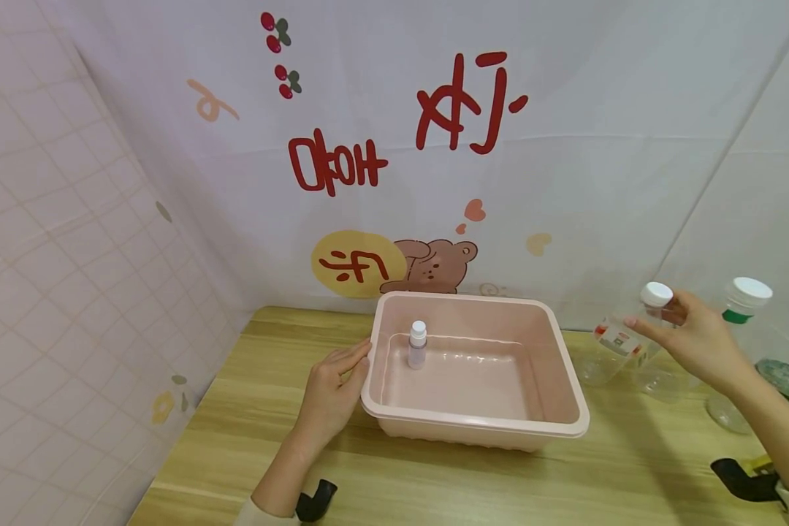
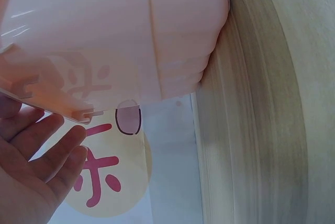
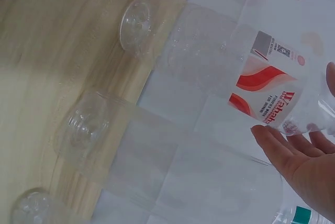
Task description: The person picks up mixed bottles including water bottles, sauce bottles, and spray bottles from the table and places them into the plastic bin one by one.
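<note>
Labelled bottle (image 1: 621, 340) tilts at the frame's right, our right hand (image 1: 706, 340) curled round its upper part; our left hand (image 1: 334, 391), fingers loosely extended, touches the pink tub (image 1: 473, 421). We judge grasping in hand; lifting would call for clearing the neighbouring bottle (image 1: 660, 383).

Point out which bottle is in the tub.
The small bottle, upright inside the tub near its left wall. The larger bottles, one held in the right hand, are outside, right of the tub.
</note>
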